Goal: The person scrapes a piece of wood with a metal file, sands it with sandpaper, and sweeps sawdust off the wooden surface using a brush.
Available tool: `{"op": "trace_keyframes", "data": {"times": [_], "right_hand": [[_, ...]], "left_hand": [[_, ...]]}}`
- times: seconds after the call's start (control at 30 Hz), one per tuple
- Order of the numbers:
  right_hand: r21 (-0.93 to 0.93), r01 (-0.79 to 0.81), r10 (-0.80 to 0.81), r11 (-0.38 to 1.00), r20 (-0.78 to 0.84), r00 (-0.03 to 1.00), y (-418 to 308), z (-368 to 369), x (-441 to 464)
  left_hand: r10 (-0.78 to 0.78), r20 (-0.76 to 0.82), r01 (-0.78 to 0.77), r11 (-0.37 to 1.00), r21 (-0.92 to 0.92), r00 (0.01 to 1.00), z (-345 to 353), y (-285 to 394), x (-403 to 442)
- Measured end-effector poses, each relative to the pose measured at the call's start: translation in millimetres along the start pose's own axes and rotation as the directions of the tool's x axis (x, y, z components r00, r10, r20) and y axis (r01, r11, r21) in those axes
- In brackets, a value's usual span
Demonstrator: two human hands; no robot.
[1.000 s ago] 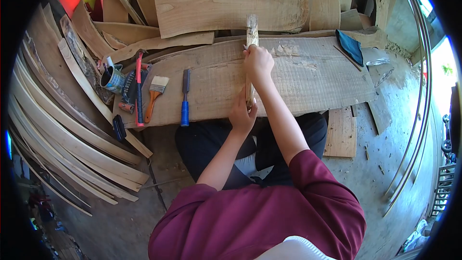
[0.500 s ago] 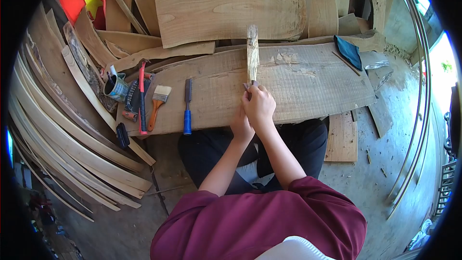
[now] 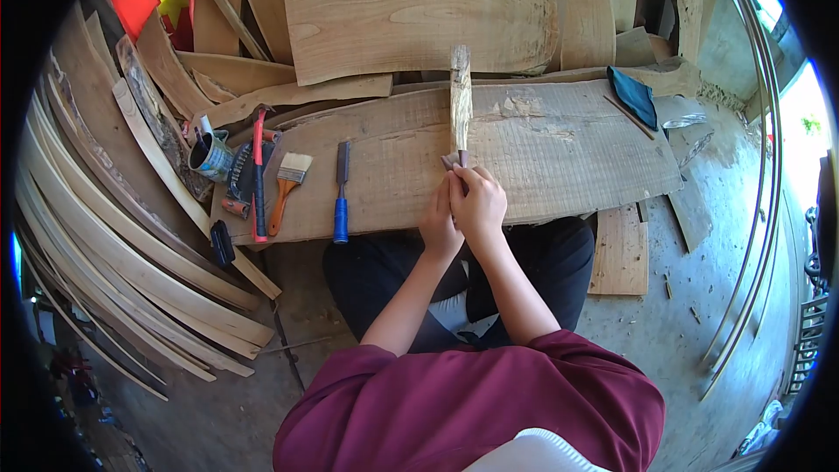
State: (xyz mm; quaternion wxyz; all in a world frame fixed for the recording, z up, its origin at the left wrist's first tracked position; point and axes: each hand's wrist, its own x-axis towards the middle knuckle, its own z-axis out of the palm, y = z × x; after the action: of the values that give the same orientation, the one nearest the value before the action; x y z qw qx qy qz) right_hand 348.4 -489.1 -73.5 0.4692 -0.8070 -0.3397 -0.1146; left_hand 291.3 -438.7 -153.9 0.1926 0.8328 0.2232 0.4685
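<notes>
A narrow, rough strip of wood stands out from my two hands over the wide plank. My right hand is closed round a small dark piece, perhaps sandpaper, against the strip's near part. Beside it my left hand is wrapped round the strip's near end, which the fingers hide. Left of my hands lie a blue-handled chisel, a flat paintbrush and a red and black hammer.
A tin can stands at the plank's left end, and a dark green cloth lies at its right. Curved wooden strips fill the left side. Boards lean behind the plank. Long thin rods stand at the right.
My right hand has come down along the strip toward my left hand. Since half a second ago it has shifted only slightly. The view has tilted a little.
</notes>
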Motion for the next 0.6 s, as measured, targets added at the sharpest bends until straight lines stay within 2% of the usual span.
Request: {"op": "trace_keyframes", "data": {"times": [0.17, 0.23, 0.27, 0.33, 0.43, 0.47, 0.5, 0.53, 0.6], "right_hand": [[-0.094, 0.058, -0.058, 0.994, 0.000, 0.998, -2, 22, 39], [-0.147, 0.075, -0.081, 0.986, -0.036, 0.996, 0, 35, 64], [-0.154, 0.076, -0.086, 0.985, -0.057, 0.995, 1, 41, 75], [-0.182, 0.082, -0.088, 0.980, -0.025, 0.996, 3, 47, 94], [-0.219, 0.101, -0.104, 0.970, -0.002, 0.995, 4, 47, 91], [-0.230, 0.116, -0.121, 0.966, -0.011, 0.993, 4, 46, 88], [-0.231, 0.123, -0.128, 0.965, -0.009, 0.992, 3, 43, 84], [-0.215, 0.081, -0.081, 0.973, 0.008, 0.997, 3, 39, 75], [-0.199, 0.042, -0.038, 0.979, 0.023, 0.999, 2, 29, 56]], "left_hand": [[-0.019, 0.052, 0.022, 0.999, -0.047, 0.998, -6, -1, -2], [-0.147, 0.121, 0.158, 0.984, -0.079, 0.982, -4, -1, 1], [-0.154, 0.120, 0.164, 0.983, -0.078, 0.981, -4, -1, 2], [-0.067, 0.041, 0.069, 0.996, -0.052, 0.997, -6, 3, 5], [-0.143, 0.112, 0.151, 0.986, -0.065, 0.983, -8, 5, 3], [-0.147, 0.108, 0.154, 0.986, -0.065, 0.983, -8, 6, 2], [-0.083, 0.063, 0.087, 0.994, -0.069, 0.995, -9, 6, 1], [-0.018, 0.016, 0.019, 0.997, -0.069, 1.000, -8, 6, 0], [-0.034, 0.032, 0.036, 0.998, -0.056, 0.999, -7, 4, -3]]}}
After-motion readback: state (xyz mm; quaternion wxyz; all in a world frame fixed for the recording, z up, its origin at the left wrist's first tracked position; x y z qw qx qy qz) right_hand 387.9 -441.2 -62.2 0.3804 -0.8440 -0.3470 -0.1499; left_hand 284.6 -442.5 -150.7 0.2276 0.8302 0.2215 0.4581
